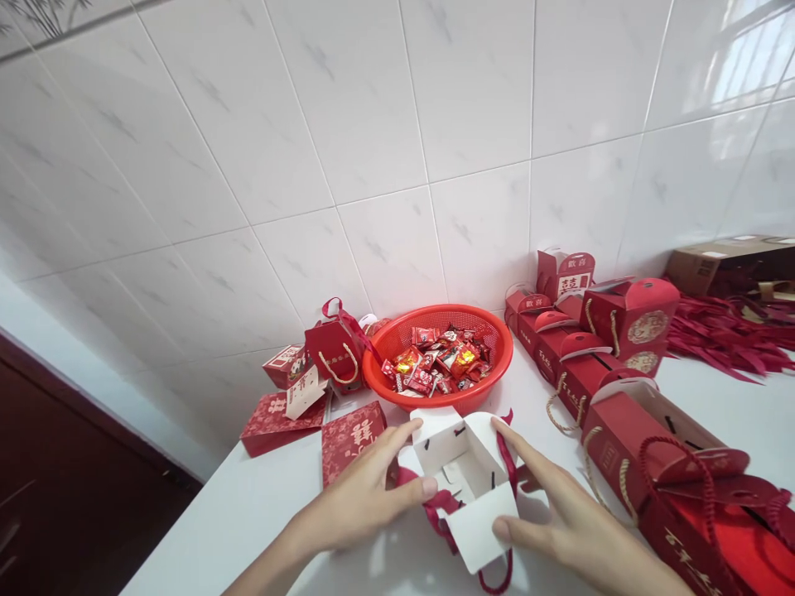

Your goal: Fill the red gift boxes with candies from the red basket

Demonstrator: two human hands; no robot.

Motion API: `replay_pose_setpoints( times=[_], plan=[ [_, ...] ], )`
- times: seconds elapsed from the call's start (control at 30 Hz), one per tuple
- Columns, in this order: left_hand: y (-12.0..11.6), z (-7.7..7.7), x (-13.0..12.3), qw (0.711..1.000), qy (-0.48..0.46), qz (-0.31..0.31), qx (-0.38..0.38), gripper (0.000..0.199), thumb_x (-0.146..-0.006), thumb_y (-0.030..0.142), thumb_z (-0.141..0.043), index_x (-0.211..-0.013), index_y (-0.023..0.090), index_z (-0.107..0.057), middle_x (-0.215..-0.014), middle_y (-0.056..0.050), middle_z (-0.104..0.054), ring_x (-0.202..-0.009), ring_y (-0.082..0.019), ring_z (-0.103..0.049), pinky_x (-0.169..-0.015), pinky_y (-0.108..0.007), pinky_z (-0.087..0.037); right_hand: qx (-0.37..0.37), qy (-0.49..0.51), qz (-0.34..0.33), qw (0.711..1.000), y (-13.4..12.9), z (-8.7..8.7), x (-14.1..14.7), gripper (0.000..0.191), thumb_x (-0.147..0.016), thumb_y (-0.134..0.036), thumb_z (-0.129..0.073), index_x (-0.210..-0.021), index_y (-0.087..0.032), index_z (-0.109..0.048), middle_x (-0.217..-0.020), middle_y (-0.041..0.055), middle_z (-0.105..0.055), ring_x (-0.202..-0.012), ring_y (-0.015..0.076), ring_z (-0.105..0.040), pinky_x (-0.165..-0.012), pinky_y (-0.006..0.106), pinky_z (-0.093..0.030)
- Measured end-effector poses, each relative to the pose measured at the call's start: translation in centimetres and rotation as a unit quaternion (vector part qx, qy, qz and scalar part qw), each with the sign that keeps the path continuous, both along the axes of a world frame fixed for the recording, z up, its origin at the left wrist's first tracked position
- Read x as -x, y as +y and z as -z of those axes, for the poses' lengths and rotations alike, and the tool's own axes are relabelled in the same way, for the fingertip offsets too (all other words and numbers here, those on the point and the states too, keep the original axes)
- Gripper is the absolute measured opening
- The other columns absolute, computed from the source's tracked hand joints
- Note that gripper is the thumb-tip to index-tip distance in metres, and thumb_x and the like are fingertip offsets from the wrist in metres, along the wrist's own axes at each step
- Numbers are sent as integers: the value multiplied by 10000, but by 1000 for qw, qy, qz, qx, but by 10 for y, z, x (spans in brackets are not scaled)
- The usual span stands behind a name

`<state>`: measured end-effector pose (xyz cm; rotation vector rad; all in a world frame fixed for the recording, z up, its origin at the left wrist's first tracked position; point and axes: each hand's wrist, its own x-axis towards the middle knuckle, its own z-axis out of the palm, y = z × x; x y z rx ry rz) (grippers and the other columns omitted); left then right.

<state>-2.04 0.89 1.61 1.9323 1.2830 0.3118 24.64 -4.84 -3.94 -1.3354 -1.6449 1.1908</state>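
Between my two hands sits an open paper gift box (479, 526), white inside, its flaps spread outward. Dark red ribbon and a twisted cord handle hang around its sides. My left hand (363, 488) grips the box's left side, thumb on the near-left edge and fingers along the far-left flap. My right hand (556, 505) holds the opposite side, its thumb pressing the near flap and a finger at the far-right flap. Just behind the box stands a red plastic basket (500, 356) with wrapped candies (435, 362) in it.
Red gift boxes (575, 364) with cord handles line the right side. Behind them lie a pile of dark red ribbons (720, 335) and a cardboard carton (699, 263). More boxes (282, 422) and a small red bag (332, 352) stand left, against the tiled wall (385, 240).
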Motion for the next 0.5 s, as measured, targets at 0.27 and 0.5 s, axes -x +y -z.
replay_pose_setpoints(
  times=[0.27, 0.5],
  plan=[
    [48, -44, -12, 981, 47, -4, -188, 394, -932, 473, -509, -1138, 226, -736, -1205, -54, -707, -1086, -246, -642, -922, -316, -488, 6, -23, -11, 1000, 2, 8, -2, 1100, -762, -606, -697, -1619, -142, -186, -1684, 92, -189, -1550, 309, -184, -1245, 436, -212],
    [141, -27, -67, 942, 277, 185, -40, 420, -851, 359, -584, -1218, 208, -723, -1268, -69, -705, -1140, -276, -650, -956, -316, -485, -3, -28, -11, 1000, 4, 14, -1, 1087, -770, -584, -694, -1623, -162, -170, -1677, 93, -220, -1519, 332, -263, -1217, 469, -278]
  ],
)
